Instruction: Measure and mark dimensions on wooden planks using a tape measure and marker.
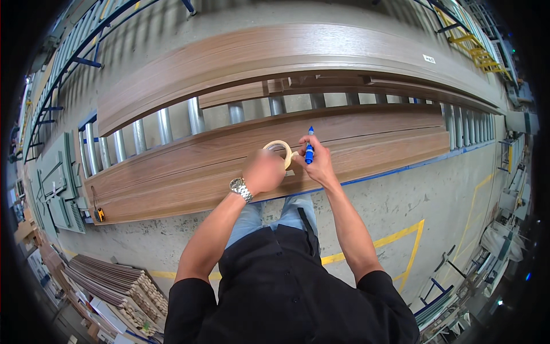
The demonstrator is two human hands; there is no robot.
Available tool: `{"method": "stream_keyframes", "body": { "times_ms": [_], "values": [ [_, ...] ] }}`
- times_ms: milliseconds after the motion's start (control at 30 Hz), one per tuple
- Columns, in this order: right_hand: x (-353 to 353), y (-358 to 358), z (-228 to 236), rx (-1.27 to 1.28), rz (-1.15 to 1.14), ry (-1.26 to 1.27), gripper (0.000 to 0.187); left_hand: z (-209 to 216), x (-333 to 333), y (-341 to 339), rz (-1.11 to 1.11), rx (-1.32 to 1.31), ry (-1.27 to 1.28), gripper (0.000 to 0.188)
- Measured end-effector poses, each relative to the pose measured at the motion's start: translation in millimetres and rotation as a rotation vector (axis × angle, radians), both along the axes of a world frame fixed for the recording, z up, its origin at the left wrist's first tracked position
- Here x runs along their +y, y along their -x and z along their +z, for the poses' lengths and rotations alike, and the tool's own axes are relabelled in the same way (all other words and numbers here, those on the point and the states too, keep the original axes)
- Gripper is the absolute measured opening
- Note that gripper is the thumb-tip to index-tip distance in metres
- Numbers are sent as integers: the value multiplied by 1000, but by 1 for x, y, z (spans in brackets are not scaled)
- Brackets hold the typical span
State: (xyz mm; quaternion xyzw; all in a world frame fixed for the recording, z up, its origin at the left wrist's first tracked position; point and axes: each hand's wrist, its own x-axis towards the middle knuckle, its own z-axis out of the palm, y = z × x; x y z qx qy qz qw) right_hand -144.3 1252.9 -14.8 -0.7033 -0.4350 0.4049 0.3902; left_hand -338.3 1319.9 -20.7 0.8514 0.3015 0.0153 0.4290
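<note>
My left hand (pixel 264 171), partly blurred, is closed on a roll of cream masking tape (pixel 288 152). In my right hand (pixel 320 163) is a blue marker (pixel 309 153), sticking up between the fingers. The right fingertips also meet a short loose end of the tape beside the roll. Both hands are over long wood-grain boards (pixel 200 163) lying side by side across the rollers. A small pale label (pixel 290 173) shows on the near board, just below the tape roll.
Metal rollers (pixel 196 117) run under the boards. A long brown panel (pixel 275 49) lies beyond. A tape measure (pixel 99 214) rests at the boards' left end, near grey-green panels (pixel 57 183). Stacked brown profiles (pixel 117 286) stand lower left. Yellow lines (pixel 401 232) mark the floor.
</note>
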Motion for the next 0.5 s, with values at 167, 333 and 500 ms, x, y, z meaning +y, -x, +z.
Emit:
{"method": "stream_keyframes", "body": {
  "times_ms": [167,333,500],
  "values": [
    [30,-18,-24,11,-50,38,34,-6,23,-27,81,34,-49,26],
    [52,-25,-71,-333,6,-199,31,-9,53,-68,293,560,-112,45],
    [58,-38,-109,-490,-51,-121,36,-29,57,-91,389,671,-125,49]
  ]
}}
